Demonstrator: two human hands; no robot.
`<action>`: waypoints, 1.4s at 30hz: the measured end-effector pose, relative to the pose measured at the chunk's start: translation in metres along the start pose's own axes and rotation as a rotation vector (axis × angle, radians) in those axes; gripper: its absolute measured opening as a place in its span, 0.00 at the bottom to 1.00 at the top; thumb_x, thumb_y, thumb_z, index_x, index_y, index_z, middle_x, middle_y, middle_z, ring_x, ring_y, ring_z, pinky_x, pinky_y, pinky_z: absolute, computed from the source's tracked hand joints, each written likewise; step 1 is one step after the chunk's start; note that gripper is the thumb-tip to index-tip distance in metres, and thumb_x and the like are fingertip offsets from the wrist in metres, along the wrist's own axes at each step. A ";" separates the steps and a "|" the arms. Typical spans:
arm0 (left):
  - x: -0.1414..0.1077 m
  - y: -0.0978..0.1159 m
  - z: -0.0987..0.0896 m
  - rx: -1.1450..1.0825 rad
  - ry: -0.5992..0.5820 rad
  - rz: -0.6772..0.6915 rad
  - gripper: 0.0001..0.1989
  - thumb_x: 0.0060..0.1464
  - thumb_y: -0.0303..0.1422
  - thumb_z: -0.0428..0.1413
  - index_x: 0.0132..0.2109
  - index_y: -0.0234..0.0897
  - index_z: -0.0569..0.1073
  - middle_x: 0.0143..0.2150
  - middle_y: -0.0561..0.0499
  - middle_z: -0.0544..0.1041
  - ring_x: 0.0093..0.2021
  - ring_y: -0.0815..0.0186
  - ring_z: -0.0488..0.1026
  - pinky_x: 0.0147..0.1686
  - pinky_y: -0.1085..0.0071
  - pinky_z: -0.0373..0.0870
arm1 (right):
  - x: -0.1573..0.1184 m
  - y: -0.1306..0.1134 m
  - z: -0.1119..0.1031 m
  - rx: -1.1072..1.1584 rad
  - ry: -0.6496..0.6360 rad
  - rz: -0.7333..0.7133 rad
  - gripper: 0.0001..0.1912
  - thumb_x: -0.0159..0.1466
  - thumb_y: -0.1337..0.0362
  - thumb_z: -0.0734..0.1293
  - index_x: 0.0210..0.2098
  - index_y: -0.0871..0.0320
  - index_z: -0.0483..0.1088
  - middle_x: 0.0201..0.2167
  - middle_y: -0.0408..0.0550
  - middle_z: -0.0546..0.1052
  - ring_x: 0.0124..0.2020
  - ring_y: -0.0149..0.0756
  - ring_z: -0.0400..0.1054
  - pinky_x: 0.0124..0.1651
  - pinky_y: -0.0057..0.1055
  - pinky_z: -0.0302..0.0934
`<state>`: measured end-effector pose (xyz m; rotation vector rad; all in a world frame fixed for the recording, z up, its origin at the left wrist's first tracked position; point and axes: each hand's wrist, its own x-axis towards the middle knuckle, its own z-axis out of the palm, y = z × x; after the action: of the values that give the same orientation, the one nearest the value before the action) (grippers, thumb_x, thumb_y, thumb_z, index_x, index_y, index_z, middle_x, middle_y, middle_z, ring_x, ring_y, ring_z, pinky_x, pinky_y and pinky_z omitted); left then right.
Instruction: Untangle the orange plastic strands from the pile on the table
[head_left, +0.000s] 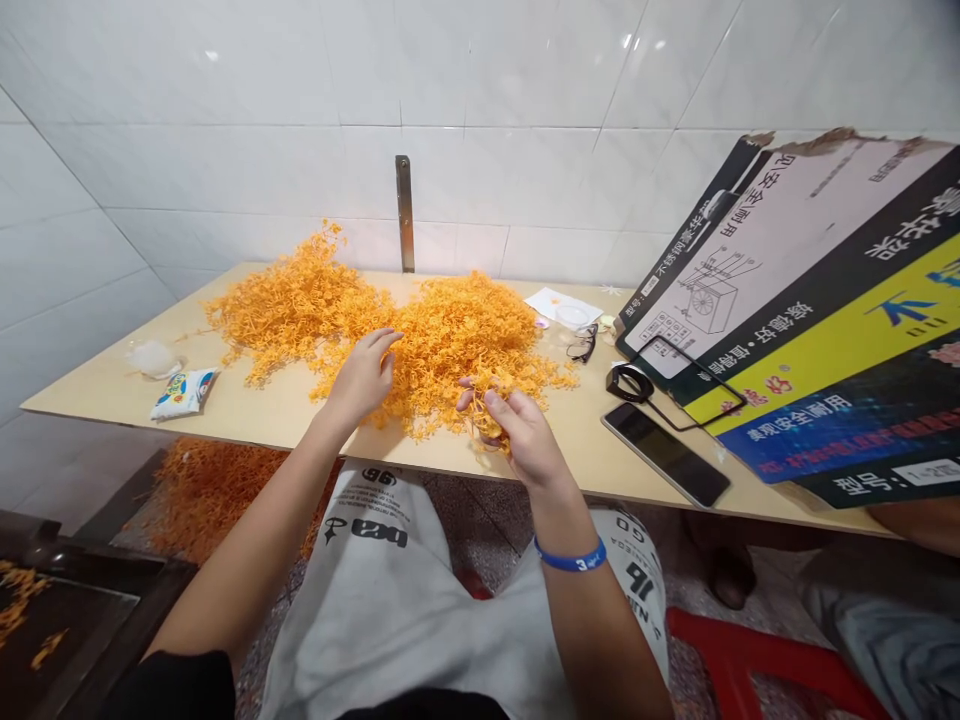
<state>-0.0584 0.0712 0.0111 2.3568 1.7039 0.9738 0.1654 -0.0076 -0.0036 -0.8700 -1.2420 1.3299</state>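
Two heaps of orange, stringy, curly pieces, a left heap (292,300) and a right heap (472,330), meet in the middle of the pale wooden board (247,405). I cannot make out exactly what the pieces are. My left hand (365,375) is at the front of the heaps where they join, empty as far as I can see, with fingers extended and the thumb apart. Closer to the board's front edge, my right hand (521,430) pinches a small bunch of orange pieces (484,410) between thumb and fingers.
A small printed packet (184,393) lies at the left. On the right are glasses (583,343), a phone (666,453), a black ring-shaped object (630,383) and a leaning cardboard sheet (817,330). More orange pieces (217,490) lie below the board. A red stool (772,660) stands lower right.
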 end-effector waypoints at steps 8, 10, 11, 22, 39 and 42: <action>-0.010 0.019 0.007 -0.332 0.025 0.029 0.20 0.64 0.37 0.45 0.55 0.34 0.73 0.58 0.41 0.73 0.61 0.58 0.67 0.62 0.57 0.61 | 0.004 0.007 0.004 -0.109 -0.010 -0.012 0.24 0.57 0.41 0.67 0.27 0.58 0.69 0.23 0.45 0.69 0.27 0.33 0.64 0.32 0.31 0.59; -0.017 0.039 -0.005 -0.527 -0.069 0.095 0.21 0.64 0.41 0.47 0.57 0.37 0.71 0.60 0.43 0.72 0.61 0.59 0.67 0.62 0.58 0.61 | 0.005 0.008 0.003 -0.183 -0.018 -0.006 0.26 0.57 0.40 0.66 0.23 0.58 0.65 0.20 0.42 0.63 0.23 0.30 0.57 0.27 0.29 0.52; -0.020 0.048 -0.012 -0.599 -0.152 0.133 0.22 0.63 0.42 0.48 0.59 0.39 0.70 0.62 0.44 0.70 0.63 0.59 0.65 0.62 0.59 0.61 | 0.005 0.008 0.002 -0.220 -0.033 -0.017 0.27 0.57 0.40 0.66 0.21 0.57 0.62 0.19 0.40 0.60 0.22 0.28 0.54 0.25 0.28 0.49; -0.032 0.072 -0.016 -0.977 -0.683 0.225 0.18 0.61 0.42 0.53 0.52 0.38 0.76 0.56 0.42 0.75 0.56 0.56 0.72 0.55 0.61 0.67 | -0.006 0.007 0.006 -0.032 -0.319 0.040 0.27 0.55 0.38 0.67 0.33 0.58 0.70 0.29 0.46 0.71 0.32 0.35 0.65 0.36 0.32 0.61; -0.037 0.096 0.007 -1.344 -0.272 -0.417 0.16 0.48 0.44 0.61 0.28 0.36 0.67 0.26 0.48 0.78 0.23 0.67 0.73 0.24 0.73 0.69 | 0.002 0.001 0.024 -0.365 -0.199 -0.311 0.27 0.65 0.41 0.56 0.20 0.55 0.60 0.29 0.49 0.68 0.38 0.39 0.64 0.41 0.35 0.60; -0.037 0.100 0.013 -1.300 -0.146 -0.382 0.15 0.51 0.44 0.59 0.29 0.37 0.67 0.27 0.48 0.79 0.27 0.64 0.76 0.26 0.72 0.70 | 0.009 -0.002 0.028 -0.458 -0.173 -0.322 0.24 0.67 0.48 0.56 0.20 0.54 0.58 0.27 0.49 0.68 0.37 0.41 0.64 0.40 0.36 0.59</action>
<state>0.0242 0.0048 0.0252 1.1611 0.8722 1.2168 0.1374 -0.0048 0.0046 -0.8314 -1.7825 0.8884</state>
